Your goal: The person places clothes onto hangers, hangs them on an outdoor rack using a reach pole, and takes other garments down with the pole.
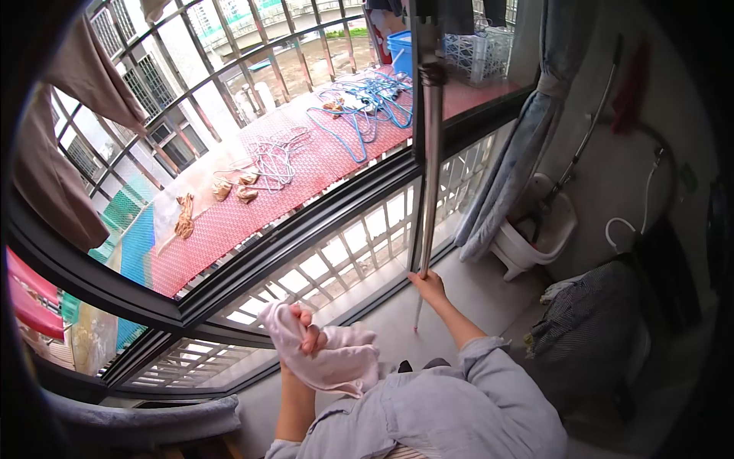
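Note:
A pale pink cloth hangs from my left hand, whose fingers are curled round it near the window's lower frame. My right hand is wrapped round the lower part of a long metal pole. The pole stands nearly upright in front of the window frame, and its thin lower end reaches down to the grey floor. Part of the cloth drapes over my left wrist.
Beyond the window, a red mat bears blue hangers, white hangers and a blue bucket. Brown garments hang at left. A grey curtain, a white basin and draped dark cloth stand at right.

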### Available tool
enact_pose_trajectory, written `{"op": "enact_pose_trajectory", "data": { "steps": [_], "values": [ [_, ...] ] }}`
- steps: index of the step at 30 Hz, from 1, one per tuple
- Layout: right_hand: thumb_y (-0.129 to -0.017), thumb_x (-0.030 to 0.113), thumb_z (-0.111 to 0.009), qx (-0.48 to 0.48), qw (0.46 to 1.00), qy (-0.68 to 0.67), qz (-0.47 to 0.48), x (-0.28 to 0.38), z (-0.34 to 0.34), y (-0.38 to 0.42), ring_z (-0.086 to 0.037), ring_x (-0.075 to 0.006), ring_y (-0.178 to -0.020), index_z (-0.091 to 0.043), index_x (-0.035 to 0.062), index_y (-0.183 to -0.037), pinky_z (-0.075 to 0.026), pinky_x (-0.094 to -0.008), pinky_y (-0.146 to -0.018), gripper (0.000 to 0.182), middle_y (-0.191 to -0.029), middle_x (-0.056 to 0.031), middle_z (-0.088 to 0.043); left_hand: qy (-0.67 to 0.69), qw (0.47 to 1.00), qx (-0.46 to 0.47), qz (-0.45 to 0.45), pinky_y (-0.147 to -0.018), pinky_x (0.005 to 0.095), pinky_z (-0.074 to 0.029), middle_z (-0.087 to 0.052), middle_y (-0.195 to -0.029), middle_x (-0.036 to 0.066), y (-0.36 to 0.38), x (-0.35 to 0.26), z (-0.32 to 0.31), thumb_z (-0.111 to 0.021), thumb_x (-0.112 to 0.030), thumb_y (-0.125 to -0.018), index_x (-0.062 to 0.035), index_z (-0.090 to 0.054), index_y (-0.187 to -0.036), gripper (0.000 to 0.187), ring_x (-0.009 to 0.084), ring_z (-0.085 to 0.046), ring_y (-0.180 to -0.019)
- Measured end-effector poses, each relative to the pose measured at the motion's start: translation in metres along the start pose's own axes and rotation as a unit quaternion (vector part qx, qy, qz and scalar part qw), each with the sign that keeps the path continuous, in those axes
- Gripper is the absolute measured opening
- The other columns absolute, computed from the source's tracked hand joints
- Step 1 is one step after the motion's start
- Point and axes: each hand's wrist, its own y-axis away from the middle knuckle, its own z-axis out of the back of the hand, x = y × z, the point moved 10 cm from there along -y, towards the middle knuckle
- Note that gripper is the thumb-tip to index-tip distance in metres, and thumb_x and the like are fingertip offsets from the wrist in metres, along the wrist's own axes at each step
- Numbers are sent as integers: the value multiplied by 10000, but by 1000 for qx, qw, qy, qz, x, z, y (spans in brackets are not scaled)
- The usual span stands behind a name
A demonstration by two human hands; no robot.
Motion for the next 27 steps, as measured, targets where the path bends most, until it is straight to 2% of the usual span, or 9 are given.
{"op": "enact_pose_trajectory", "data": {
  "steps": [2,8,14,17,18,20,22,25,27],
  "values": [
    [-731,327,-683,0,1000,-10,8,6,-14,-26,-567,-182,-673,-591,15,-736,-444,-314,-635,325,-684,-74,-602,-14,998,-24,-49,-489,305,-394,-549,-1037,148,7,-24,1,-404,-263,-925,-31,-449,-1133,315,209,-552,-564],
    [-724,313,-681,-45,999,-8,24,15,-16,-97,-577,-226,-703,-593,13,-836,-449,-340,-669,332,-753,-101,-621,-118,982,-74,-129,-550,334,-409,-551,-1023,116,35,-64,-2,-425,-263,-924,-59,-450,-1166,318,217,-562,-608],
    [-734,378,-623,-56,995,71,42,-37,-24,-189,-605,-285,-782,-577,11,-865,-457,-369,-711,392,-806,-149,-634,-167,969,-89,-160,-524,362,-418,-559,-904,91,36,-99,-11,-419,-327,-916,-89,-460,-1081,293,247,-533,-584],
    [-733,356,-658,-71,988,119,63,-38,-22,-190,-600,-307,-813,-553,28,-904,-453,-387,-727,384,-836,-153,-626,-183,896,-280,-293,-564,334,-475,-575,-919,95,46,-106,-8,-491,-318,-892,-70,-518,-1054,297,240,-556,-619],
    [-757,362,-619,-59,988,121,73,-32,-21,-183,-585,-356,-861,-515,42,-923,-439,-420,-753,375,-863,-158,-611,-187,895,-279,-294,-590,335,-491,-588,-923,94,47,-105,-3,-519,-331,-877,-58,-531,-1069,334,236,-572,-659],
    [-770,340,-627,-86,985,94,114,-25,-17,-179,-568,-382,-825,-487,31,-898,-427,-435,-738,363,-826,-175,-591,-232,820,-376,-363,-533,333,-502,-601,-871,104,60,-105,2,-522,-370,-862,-57,-545,-1009,346,226,-598,-633],
    [-761,311,-654,-66,987,119,82,-25,-14,-178,-564,-387,-848,-490,10,-981,-434,-431,-763,408,-883,-179,-588,-290,750,-452,-386,-525,319,-477,-594,-858,89,68,-103,1,-490,-359,-877,-60,-534,-996,325,205,-585,-618],
    [-772,261,-670,-217,943,146,208,-3,11,-151,-572,-319,-841,-472,-7,-1083,-459,-384,-758,455,-938,-150,-580,-259,750,-453,-406,-538,332,-465,-594,-836,76,72,-102,15,-476,-350,-882,-70,-547,-977,304,206,-559,-621],
    [-799,250,-651,-144,971,9,188,-2,9,-132,-564,-243,-821,-469,17,-1135,-462,-325,-731,448,-933,-97,-576,-214,751,-457,-427,-535,351,-465,-594,-835,81,76,-99,24,-473,-335,-885,-71,-555,-984,294,221,-557,-618]
  ]
}}
